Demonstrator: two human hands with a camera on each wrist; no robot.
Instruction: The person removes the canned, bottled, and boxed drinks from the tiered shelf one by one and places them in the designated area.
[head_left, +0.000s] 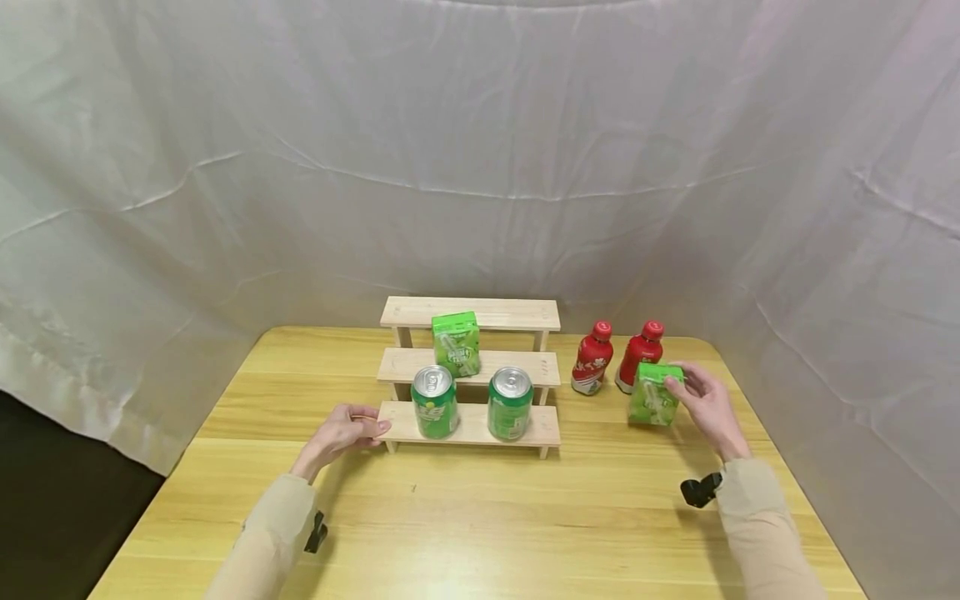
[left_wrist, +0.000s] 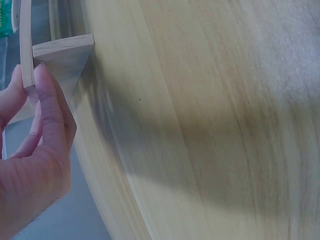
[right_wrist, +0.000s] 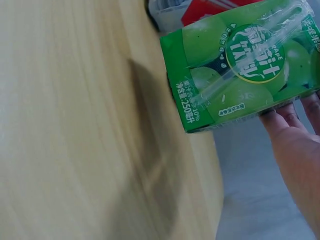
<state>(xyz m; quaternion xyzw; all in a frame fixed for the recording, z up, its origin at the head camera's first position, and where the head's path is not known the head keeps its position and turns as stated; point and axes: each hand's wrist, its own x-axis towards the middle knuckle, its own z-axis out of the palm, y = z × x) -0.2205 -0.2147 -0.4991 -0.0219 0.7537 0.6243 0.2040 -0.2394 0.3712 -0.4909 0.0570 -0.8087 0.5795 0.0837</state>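
My left hand (head_left: 347, 432) pinches the left end of the lowest step of a three-tier wooden shelf (head_left: 469, 312). In the left wrist view, thumb and fingers close on the board's edge (left_wrist: 26, 45). At the right, my right hand (head_left: 708, 406) grips a green grape juice box (head_left: 654, 397), its straw side showing in the right wrist view. That box overlaps one of two red bottles (head_left: 643, 350) behind it. Another green juice box (head_left: 456, 346) stands on the middle step. Two green cans, one left (head_left: 434, 407) and one right (head_left: 510, 408), stand on the lowest step.
The other red bottle (head_left: 592, 360) stands between the shelf and the held box. A wooden table (head_left: 480, 517) carries everything, with a pale curtain (head_left: 480, 167) behind and at the sides. Each wrist wears a small black camera.
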